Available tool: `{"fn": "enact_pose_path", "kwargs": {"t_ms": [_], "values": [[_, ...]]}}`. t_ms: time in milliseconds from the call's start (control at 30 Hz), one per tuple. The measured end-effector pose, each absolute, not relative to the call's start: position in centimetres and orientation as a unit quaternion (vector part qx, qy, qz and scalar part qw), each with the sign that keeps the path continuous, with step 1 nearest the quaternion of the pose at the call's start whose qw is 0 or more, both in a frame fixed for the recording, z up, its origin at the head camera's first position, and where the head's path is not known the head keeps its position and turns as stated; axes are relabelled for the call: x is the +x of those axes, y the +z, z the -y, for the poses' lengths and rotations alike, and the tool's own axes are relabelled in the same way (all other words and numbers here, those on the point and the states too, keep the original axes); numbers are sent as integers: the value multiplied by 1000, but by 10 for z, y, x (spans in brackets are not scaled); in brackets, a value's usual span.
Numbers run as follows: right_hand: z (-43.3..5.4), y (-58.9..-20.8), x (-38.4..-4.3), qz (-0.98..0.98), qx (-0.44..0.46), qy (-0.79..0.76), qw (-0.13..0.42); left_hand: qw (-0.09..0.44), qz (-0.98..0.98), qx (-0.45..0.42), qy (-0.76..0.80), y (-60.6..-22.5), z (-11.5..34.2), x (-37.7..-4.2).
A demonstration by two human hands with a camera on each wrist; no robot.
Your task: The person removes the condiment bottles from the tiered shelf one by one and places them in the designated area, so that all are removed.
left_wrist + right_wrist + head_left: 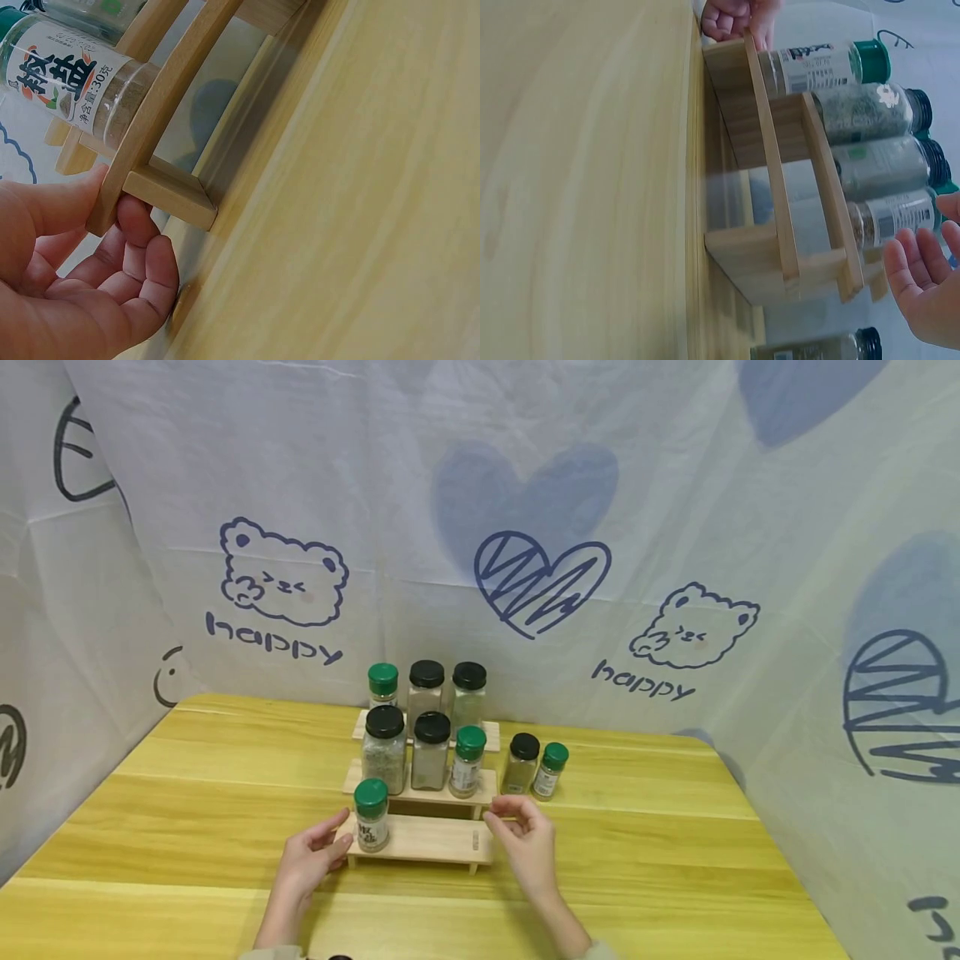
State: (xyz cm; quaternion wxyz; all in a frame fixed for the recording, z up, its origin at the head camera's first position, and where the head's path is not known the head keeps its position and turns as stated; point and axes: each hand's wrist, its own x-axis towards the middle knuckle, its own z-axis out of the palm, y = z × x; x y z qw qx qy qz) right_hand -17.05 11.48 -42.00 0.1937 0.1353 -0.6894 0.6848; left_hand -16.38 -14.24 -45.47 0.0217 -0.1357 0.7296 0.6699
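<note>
A three-tier wooden spice rack (435, 842) stands on the table. My left hand (302, 862) grips the left end of its lowest shelf, thumb above and curled fingers beneath, as the left wrist view shows. Just beside that hand, a green-capped seasoning jar (372, 817) with a white label stands upright on the lowest shelf. My right hand (531, 850) is by the right end of the rack with its fingers loosely bent. In the right wrist view these fingers (922, 259) hold nothing and appear apart from the wood.
Black-capped jars (431, 752) and a green-capped jar (467, 764) fill the middle shelf. Several more jars (427, 689) stand on the top shelf. Right of the rack, a black-capped jar (521, 766) and a small green-capped jar (551, 772) stand on the table. A printed cloth (405, 610) hangs behind.
</note>
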Motion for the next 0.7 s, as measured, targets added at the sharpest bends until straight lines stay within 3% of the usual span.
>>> {"fn": "enact_pose_path", "kwargs": {"t_ms": [700], "values": [[-63,-408,-168,683,196,689,144,14,-732,-132,669,-455,142,-162]]}}
